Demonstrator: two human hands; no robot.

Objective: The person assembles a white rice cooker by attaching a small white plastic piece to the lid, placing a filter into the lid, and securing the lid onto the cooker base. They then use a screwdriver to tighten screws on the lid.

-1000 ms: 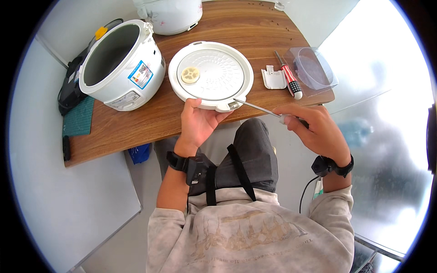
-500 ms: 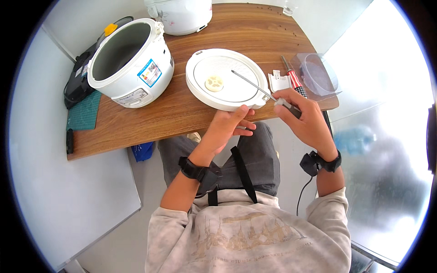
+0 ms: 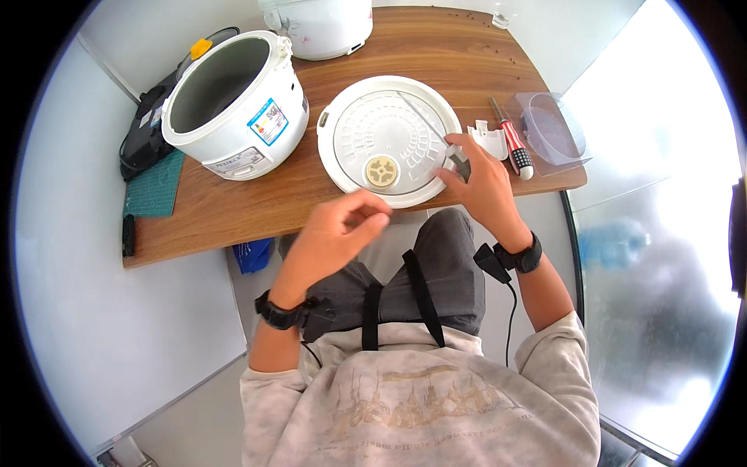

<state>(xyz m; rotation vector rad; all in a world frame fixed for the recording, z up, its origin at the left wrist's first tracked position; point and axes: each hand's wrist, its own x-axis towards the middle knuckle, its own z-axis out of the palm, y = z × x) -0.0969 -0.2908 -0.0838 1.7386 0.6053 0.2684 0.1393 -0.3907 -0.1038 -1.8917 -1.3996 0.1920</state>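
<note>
A round white rice cooker lid lies on the wooden table before me, its inner face with rings of small raised marks showing. A cream valve disc sits near the lid's close edge. Just off that edge, my left hand is half curled, thumb and index finger slightly apart, with nothing visible in it. Over the lid's right rim, my right hand has thumb and fingers around the grey handle of a screwdriver. The shaft slants up and left across the lid, looking faint.
An open white rice cooker body stands left, another white cooker behind. Right of the lid are a white plastic piece, a red-striped screwdriver and a clear plastic box. A green mat lies far left.
My left hand has let go of the lid's near edge and drawn back left. The lid, tilted before, now lies flatter. My right hand moved slightly left with the screwdriver.
</note>
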